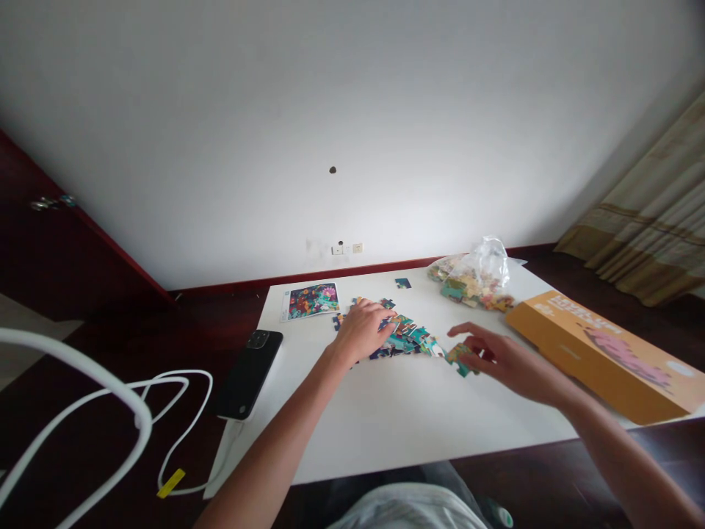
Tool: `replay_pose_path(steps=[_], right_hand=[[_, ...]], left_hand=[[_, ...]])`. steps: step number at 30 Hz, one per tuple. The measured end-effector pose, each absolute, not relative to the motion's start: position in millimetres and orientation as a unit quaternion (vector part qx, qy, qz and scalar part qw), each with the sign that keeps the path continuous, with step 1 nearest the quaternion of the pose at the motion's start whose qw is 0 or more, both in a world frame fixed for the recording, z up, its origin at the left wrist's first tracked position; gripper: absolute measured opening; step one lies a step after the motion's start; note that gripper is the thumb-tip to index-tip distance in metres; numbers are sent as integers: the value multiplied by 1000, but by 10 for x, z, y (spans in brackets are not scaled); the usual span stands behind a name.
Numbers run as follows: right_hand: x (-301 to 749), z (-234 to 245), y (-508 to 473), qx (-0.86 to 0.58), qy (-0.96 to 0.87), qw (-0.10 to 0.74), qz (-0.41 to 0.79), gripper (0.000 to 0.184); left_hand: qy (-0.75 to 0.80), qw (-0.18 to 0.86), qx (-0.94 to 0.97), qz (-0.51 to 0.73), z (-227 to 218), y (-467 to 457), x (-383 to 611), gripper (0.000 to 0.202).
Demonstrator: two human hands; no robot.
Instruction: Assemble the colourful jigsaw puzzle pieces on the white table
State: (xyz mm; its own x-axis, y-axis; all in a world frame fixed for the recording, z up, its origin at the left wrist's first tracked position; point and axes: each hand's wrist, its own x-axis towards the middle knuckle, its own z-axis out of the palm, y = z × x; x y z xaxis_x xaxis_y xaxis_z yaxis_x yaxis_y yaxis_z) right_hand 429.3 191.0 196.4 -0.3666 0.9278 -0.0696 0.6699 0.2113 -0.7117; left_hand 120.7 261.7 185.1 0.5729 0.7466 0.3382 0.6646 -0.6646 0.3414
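Right hand (499,360): fingers arched, curled over a small clump of teal-and-yellow cardboard jigsaw pieces (460,361); whether clenched on the clump or merely touching it, impossible to tell. Left hand (360,332): open, palm down, fingers spread, resting on the near end of a loose fan of multicoloured cardboard jigsaw pieces (405,339), which lies between both hands on a white rectangular table (385,433). Beyond the left hand, a printed paper picture sheet (311,301) lying flat. Ahead of the fan, one lone dark-blue jigsaw piece (402,283). Beyond the right hand, a crumpled clear plastic bag (476,275) holding more pieces. Right of the right hand, a long orange-yellow cardboard box (600,356). Left of the left hand, a black smartphone (249,373) lying face down at the table edge.
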Motion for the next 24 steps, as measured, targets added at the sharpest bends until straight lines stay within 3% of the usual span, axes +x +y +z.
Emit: replay_pose_path(steps=[3,8,12,16,19,24], right_hand=[[4393,1875,2353,-530,-716,273,362,61],[4385,1556,2902,-540,-639,332,437,64],[4381,1463,3181,-544,-679,278,406,53],[4373,1553,3409,-531,-759,145,348,39],[4366,1609,3492,-500,-791,84,343,36],[4470,1535,3477,-478,-790,119,365,47]], left_hand=[[382,67,902,189,1783,2737,1428,35],[376,49,921,87,1732,2855,1660,38],[358,97,928,-25,1968,2930,1642,34],[353,129,919,-119,2171,2995,1611,40],[372,127,915,-92,2155,3023,1606,45],[341,154,927,-4,1998,3094,1546,56]])
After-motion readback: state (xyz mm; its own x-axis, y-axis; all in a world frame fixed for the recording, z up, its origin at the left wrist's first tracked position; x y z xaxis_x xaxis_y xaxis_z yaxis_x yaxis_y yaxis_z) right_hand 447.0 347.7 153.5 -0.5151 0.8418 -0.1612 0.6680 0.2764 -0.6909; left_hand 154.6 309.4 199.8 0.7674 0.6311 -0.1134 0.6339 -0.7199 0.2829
